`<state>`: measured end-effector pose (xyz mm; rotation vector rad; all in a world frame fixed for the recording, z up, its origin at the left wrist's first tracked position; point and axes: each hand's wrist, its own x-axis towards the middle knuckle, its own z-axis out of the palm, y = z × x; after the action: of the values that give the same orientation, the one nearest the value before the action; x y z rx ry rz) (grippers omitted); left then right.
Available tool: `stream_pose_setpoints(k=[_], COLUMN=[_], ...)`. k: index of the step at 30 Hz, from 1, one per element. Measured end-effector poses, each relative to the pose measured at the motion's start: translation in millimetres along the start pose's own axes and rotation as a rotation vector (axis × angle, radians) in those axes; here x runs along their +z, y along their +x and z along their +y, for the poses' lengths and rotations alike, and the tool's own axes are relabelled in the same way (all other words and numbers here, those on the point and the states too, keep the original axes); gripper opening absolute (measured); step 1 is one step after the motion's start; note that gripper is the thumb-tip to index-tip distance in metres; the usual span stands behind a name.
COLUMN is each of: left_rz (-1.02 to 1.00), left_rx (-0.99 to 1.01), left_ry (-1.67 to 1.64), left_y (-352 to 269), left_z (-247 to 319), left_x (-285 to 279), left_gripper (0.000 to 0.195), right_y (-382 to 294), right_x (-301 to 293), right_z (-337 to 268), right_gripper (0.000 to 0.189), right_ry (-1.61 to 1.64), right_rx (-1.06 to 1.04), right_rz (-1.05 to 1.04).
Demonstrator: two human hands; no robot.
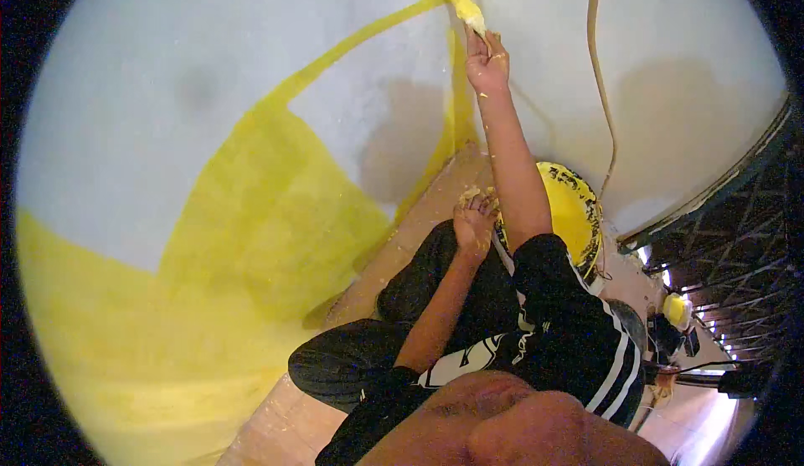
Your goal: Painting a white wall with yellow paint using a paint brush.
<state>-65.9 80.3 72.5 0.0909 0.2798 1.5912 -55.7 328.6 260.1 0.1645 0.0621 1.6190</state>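
My right hand [488,64] reaches up along the wall and holds a paintbrush [468,10] loaded with yellow paint. The bristle tip meets the upper end of a yellow painted band [352,42], close to the wall corner. Low in front of my knees, my left hand [475,224] grips a crumpled, paint-stained piece of material [470,196]; whether it is rag or sponge is unclear. Beside my right arm stands a paint bucket [592,199] with yellow paint inside and dark blotches around its rim. My right forearm hides part of it.
The white wall [157,89] has a yellow painted area [270,196] low down. A beige cable [597,76] hangs down the adjoining wall to near the bucket. A dark metal lattice [728,252] and a small yellow-and-white container [677,311] are at right. Paint specks dot the floor [408,215].
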Motion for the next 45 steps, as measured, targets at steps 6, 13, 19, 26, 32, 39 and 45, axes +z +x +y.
stream_pose_setpoints(k=[6,13,19,26,32,39,45], left_rz=[-0.017,0.038,0.025,0.001,0.046,-0.033,0.029], left_rx=[0.006,0.012,0.019,0.008,0.016,-0.002,0.01], left_ry=[0.014,0.055,0.099,0.092,0.076,0.066,0.153], left_y=[2.2,1.3,-0.8,-4.7,-5.2,-4.8,-5.9], left_z=[-1.5,-0.6,0.1,2.3,-0.9,0.6,-2.5], left_x=[-2.4,3.4,11.3,21.8,18.8,13.3,14.4], left_gripper=[0.039,0.038,0.036,0.035,0.034,0.039,0.042], right_y=[15.8,21.3,16.0,1.2,-2.0,-17.2,-6.7], right_x=[-5.1,-34.4,-71.6,-112.9,-126.6,-92.6,-23.2], right_z=[3.1,-5.7,-20.8,-30.4,-28.4,-23.9,-14.0], right_gripper=[0.01,0.008,0.007,0.012,0.015,0.012,0.009], right_ry=[-0.114,-0.306,-0.415,-0.634,-0.699,-0.946,-0.906], right_rx=[-0.061,-0.089,-0.092,-0.089,-0.186,-0.343,-0.262], right_rz=[0.008,-0.066,0.025,0.251,0.419,0.552,0.256])
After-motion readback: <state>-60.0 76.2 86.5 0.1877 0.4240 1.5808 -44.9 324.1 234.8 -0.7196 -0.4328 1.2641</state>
